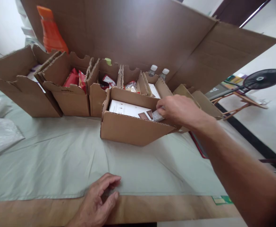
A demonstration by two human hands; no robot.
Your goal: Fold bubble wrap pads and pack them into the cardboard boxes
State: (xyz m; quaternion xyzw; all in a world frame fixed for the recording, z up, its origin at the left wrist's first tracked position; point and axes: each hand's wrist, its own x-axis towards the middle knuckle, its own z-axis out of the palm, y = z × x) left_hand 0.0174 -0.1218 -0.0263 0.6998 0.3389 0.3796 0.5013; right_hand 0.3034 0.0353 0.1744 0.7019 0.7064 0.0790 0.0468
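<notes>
The cloth-covered table [152,209] is carrying a cardboard bin [128,128] holding a white printed box [126,108]. Over the near edge, the left hand [94,200] is hovering empty, thumb and fingers apart. The right hand [177,107] is showing curled fingers; whether they're clamping, I can't tell. A translucent plastic packet [158,117], likely light, soft, slippery, best pinched by its upper end, is lying inside the bin's right end, under those fingertips.

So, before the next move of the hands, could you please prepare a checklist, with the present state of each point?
1. Right hand at the open front carton: ok.
2. Secure grip on the translucent item: cannot tell; the fingertips are partly hidden.
3. Left hand holding nothing: ok; it is near the table's front edge.
4. White box inside the front carton: ok.
5. Plastic bag away from both hands: ok; it lies at the far left.
</notes>
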